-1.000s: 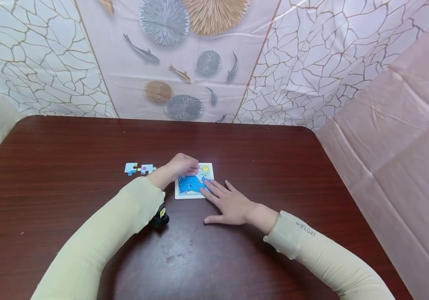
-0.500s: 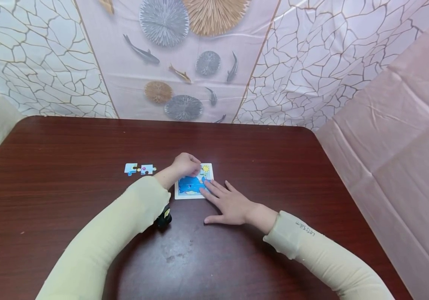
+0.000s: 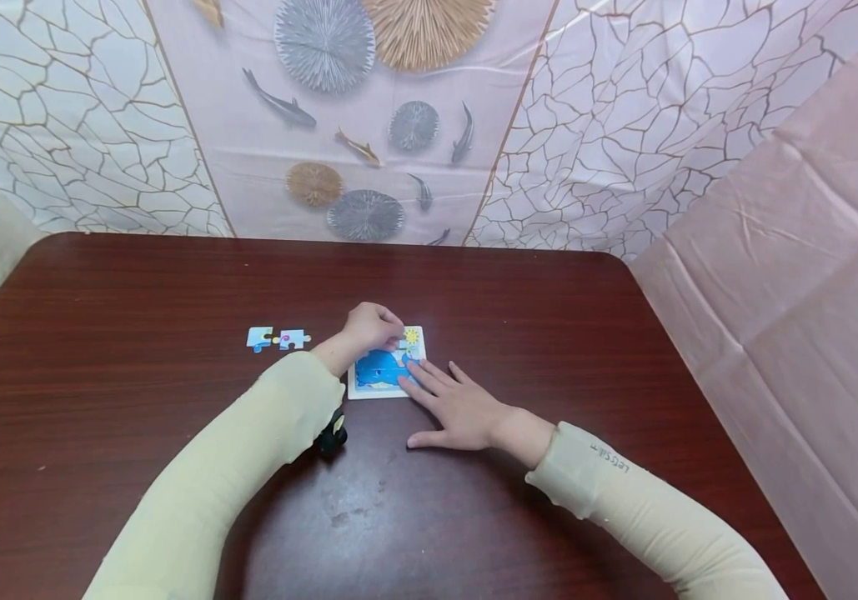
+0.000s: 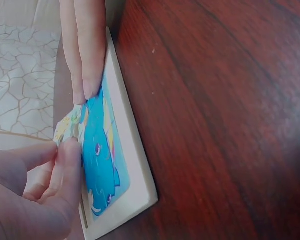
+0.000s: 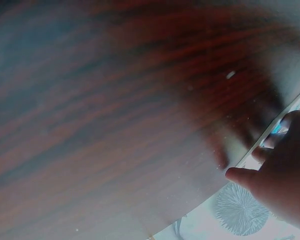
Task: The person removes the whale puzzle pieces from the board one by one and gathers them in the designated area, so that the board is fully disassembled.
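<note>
A small jigsaw puzzle (image 3: 382, 371) with a blue whale and a yellow sun lies in a white-rimmed tray (image 3: 357, 394) on the table. My left hand (image 3: 372, 327) is over its upper left part. Thumb and fingers of that hand pinch a puzzle piece (image 4: 75, 131) right at the picture's surface, and they cover most of it. From the right, my right hand (image 3: 466, 415) reaches in with straight, spread fingers, its fingertips resting on the puzzle's right side. The right wrist view shows this hand (image 5: 285, 175) darkly, at the tray's edge.
Two loose puzzle pieces, a pale blue one (image 3: 258, 337) and one with a pink swirl (image 3: 293, 338), lie left of the tray. A black wrist camera (image 3: 333, 437) hangs under the left sleeve. Patterned cloth (image 3: 368, 125) stands behind the dark wooden table (image 3: 549, 317).
My left hand has shifted slightly to the right and up over the puzzle, still pinching at its upper part. The right hand stays in place.
</note>
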`<state>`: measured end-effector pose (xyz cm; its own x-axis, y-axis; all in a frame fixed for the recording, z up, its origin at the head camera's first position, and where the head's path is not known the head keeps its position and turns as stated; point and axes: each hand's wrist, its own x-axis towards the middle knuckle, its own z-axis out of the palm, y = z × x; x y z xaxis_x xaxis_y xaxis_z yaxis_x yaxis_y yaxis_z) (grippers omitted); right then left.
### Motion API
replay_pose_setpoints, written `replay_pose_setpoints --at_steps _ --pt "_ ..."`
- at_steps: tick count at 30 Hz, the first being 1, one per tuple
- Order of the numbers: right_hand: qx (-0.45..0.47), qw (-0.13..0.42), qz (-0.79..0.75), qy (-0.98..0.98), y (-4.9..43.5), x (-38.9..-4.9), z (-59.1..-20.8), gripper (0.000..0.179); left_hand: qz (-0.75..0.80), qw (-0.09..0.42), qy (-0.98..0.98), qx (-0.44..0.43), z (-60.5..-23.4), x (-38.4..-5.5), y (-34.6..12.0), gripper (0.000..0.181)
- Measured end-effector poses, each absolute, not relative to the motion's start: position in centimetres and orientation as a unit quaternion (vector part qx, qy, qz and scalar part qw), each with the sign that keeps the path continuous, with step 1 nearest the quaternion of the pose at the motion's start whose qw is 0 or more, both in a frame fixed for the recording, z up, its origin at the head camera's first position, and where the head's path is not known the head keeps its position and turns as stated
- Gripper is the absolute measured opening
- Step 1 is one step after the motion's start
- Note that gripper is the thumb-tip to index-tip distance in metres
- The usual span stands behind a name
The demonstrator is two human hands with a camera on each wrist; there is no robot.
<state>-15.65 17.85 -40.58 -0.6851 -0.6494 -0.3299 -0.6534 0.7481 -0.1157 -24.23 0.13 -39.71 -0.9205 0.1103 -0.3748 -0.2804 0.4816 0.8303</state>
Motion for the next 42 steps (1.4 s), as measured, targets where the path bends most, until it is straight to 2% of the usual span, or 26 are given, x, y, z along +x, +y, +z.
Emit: replay_pose_setpoints --at_steps 8,20,42 --pt "-0.356 0.179 0.008 0.917 17.8 -15.7 -40.6 0.086 0.525 0.208 0.824 -0.054 -39.6 -24.4 -0.6 0.025" --pt "-0.36 0.174 0.008 0.917 17.9 -15.6 -40.7 0.086 0.527 0.206 0.824 0.007 -39.3 -24.4 -1.8 0.029" --pt "-0.354 0.177 0.009 0.918 17.9 -15.7 -40.6 0.085 0.555 0.215 0.803 0.017 -38.8 -25.0 -5.6 0.031"
